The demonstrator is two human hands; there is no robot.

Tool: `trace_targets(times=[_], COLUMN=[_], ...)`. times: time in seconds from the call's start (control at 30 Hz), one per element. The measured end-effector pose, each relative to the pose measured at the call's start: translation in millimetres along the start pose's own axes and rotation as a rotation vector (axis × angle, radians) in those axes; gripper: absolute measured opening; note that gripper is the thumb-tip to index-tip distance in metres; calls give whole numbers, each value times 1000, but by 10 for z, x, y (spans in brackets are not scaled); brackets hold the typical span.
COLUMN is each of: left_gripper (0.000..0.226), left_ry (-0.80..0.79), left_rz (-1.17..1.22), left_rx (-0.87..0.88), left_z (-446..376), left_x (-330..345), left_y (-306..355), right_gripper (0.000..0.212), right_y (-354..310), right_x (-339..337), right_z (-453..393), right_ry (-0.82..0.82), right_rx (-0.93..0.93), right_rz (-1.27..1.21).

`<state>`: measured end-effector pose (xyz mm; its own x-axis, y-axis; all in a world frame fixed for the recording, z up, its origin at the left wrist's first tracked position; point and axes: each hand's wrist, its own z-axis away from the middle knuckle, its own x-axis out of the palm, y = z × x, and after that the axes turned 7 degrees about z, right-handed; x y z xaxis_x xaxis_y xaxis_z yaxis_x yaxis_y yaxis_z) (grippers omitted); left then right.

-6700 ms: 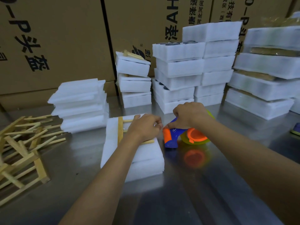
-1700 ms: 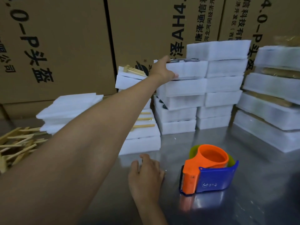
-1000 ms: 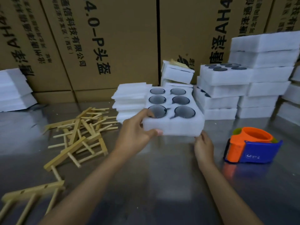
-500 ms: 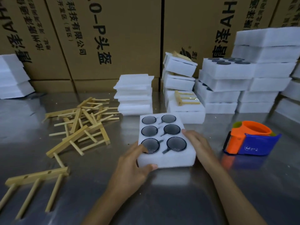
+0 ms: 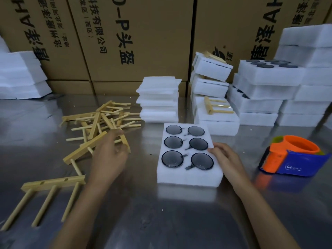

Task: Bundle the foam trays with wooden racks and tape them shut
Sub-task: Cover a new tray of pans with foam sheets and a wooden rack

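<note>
A white foam tray (image 5: 188, 174) with several dark round cups set in its holes lies flat on the steel table (image 5: 161, 221). My right hand (image 5: 225, 156) rests its fingers on the tray's right edge. My left hand (image 5: 109, 155) hovers blurred over the near end of a pile of wooden racks (image 5: 100, 123), its fingers loose and holding nothing. One single wooden rack (image 5: 48, 193) with three pegs lies apart at the near left. An orange and blue tape dispenser (image 5: 294, 157) stands to the right of the tray.
A stack of thin foam sheets (image 5: 159, 99) sits behind the tray. Taped bundles (image 5: 215, 112) with racks on top and stacks of filled trays (image 5: 265, 90) line the back right. More foam (image 5: 19, 76) lies at the far left. Cardboard boxes (image 5: 125, 33) form the back wall.
My left hand has let go of the tray's left edge and moved left toward the rack pile. The tray stays flat on the table with my right hand at its edge.
</note>
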<state>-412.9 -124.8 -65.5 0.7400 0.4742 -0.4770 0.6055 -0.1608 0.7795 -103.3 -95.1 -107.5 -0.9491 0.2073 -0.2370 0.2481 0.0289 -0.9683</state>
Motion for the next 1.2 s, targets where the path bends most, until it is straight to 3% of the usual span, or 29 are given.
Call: trace_targets(times=[0.1, 0.17, 0.3, 0.43, 0.73, 0.9, 1.1, 1.2], left_gripper=[42, 40, 24, 23, 23, 39, 62, 63], left_ry=[18, -67, -233, -148, -175, -17, -244, -339], left_rz=[-382, -519, -420, -400, -421, -657, -525, -632], left_rx=[-175, -308, -358, -317, -347, -58, 295, 309], left_z=[-365, -478, -467, -475, -588, -874, -1640, -1995], left_x=[-413, -611, -709, -755, -741, -439, 492, 837], left_y=[-250, -417, -583, -699, -776, -314, 650, 851], right_gripper=[8, 8, 7, 8, 9, 11, 5, 4], right_y=[8, 11, 5, -5, -10, -7, 62, 86], right_x=[1, -2, -7, -10, -10, -7, -28, -27], right_z=[6, 2, -14, 0, 31, 18, -52, -97], right_ry=[7, 13, 20, 18, 34, 42, 45, 45], right_rx=[-13, -12, -4, -3, 1, -5, -13, -29], right_rz=[2, 10, 24, 31, 25, 36, 32, 48])
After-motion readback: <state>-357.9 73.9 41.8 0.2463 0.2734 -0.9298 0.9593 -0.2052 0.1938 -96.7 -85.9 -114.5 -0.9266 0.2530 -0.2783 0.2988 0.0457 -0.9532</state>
